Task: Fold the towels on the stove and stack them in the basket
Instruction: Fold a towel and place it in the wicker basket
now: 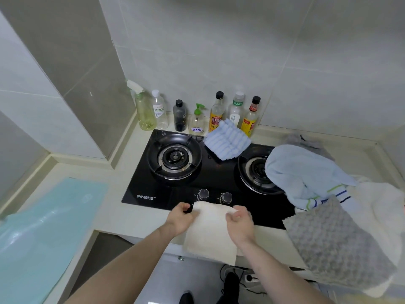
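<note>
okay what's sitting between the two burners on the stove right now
In the head view, a folded blue striped towel lies between the left burner and the right burner, toward the back by the bottles. In front of it the black glass is bare.

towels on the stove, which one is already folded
The blue striped towel behind the burners, a neat square. The pale blue towel over the right burner lies crumpled.

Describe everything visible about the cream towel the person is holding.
The cream towel is a plain, fuzzy off-white cloth, terry-like. It hangs roughly flat over the stove's front edge and the counter lip. The left hand and right hand pinch its upper corners near the knobs. Its lower edge dangles free below the counter.
</note>
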The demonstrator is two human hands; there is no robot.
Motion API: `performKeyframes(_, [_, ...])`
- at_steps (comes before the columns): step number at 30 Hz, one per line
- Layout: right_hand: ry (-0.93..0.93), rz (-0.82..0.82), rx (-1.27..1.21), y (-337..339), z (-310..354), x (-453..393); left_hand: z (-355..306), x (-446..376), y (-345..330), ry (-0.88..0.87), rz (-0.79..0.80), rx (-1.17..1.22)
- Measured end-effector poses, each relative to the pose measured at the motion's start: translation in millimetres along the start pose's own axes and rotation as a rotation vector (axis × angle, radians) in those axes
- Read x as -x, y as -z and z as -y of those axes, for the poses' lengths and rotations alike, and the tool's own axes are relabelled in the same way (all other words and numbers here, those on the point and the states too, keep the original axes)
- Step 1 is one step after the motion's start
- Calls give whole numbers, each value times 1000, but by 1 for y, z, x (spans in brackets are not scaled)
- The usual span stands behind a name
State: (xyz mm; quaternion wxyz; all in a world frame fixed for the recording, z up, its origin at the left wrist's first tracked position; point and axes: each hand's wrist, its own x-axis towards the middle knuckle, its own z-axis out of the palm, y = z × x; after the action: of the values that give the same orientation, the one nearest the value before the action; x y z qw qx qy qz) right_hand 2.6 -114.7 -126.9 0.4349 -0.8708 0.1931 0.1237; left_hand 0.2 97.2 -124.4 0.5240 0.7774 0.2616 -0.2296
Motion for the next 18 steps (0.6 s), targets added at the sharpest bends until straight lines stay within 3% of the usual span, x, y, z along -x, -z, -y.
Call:
performKeyframes(7, [-262, 190, -163, 24, -17, -32, -22, -22, -12, 101, 24, 41])
performKeyframes(12, [-288, 264, -161, 19, -15, -40, -30, -23, -14, 152, 103, -5])
performKeyframes(18, [-188, 357, -162, 31, -14, -37, -22, -25, -9, 145, 146, -10])
